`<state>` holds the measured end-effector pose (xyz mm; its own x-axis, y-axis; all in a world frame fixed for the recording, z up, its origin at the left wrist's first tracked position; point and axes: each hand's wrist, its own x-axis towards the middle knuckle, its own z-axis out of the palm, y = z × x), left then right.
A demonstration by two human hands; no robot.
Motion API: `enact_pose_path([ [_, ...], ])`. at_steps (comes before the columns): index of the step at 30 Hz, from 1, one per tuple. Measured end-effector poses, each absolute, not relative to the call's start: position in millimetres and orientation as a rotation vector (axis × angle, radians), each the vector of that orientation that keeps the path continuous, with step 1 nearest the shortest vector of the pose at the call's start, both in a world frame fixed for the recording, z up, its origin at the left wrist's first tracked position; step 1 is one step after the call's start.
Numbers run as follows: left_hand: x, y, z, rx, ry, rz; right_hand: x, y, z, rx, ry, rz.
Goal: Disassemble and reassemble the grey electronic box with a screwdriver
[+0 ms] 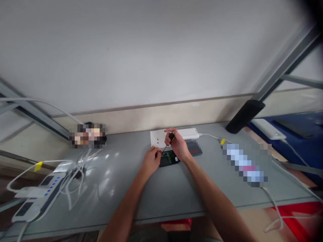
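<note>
A dark device with an exposed green circuit board (169, 158) lies on the grey table. My right hand (176, 142) grips a screwdriver (172, 136) with a black and yellow handle, its thin shaft slanting down to the board's upper left part. At the device's left edge is my left hand (152, 159), its fingers bent and pressed together; whether something small is between them is hidden. Behind the device sits a white sheet (154, 137) with a few tiny dark pieces on it. A dark grey cover-like panel (195, 148) rests to the right, partly behind my right wrist.
A white power strip (191, 133) with a cable lies behind my right hand. A black cylinder (245, 116) leans at the back right. On the left are a large power strip (41, 198) and tangled white cables (80, 173). Blurred-out items lie at the back left and right.
</note>
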<state>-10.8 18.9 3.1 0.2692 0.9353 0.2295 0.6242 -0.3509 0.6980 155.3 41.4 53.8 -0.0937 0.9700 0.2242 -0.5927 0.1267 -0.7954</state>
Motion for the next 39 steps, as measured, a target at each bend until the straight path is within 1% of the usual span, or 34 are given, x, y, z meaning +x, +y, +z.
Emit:
enact_pose_path([
  [13, -11.2, 19.7, 3.4, 2.074, 1.385, 0.861, 156.4, 34.5, 56.1, -0.486, -0.971, 1.459],
  [19, -12.2, 19.3, 2.5, 2.05, 1.362, 0.884, 152.2, 38.7, 52.5, -0.507, -0.892, 1.415],
  [23, -12.9, 18.4, 4.0, 2.047, 1.359, 0.883, 154.3, 39.9, 53.2, -0.517, -0.833, 1.449],
  [28, -13.4, 18.6, 3.1, 2.039, 1.348, 0.877, 159.4, 36.2, 55.8, -0.546, -0.92, 1.41],
  [33, -13.7, 19.0, 1.2, 2.043, 1.376, 0.881, 156.9, 31.5, 53.8, -0.542, -0.961, 1.447],
  [39, -13.8, 18.8, 1.7, 2.05, 1.371, 0.856, 152.8, 32.7, 52.0, -0.619, -1.076, 1.315],
])
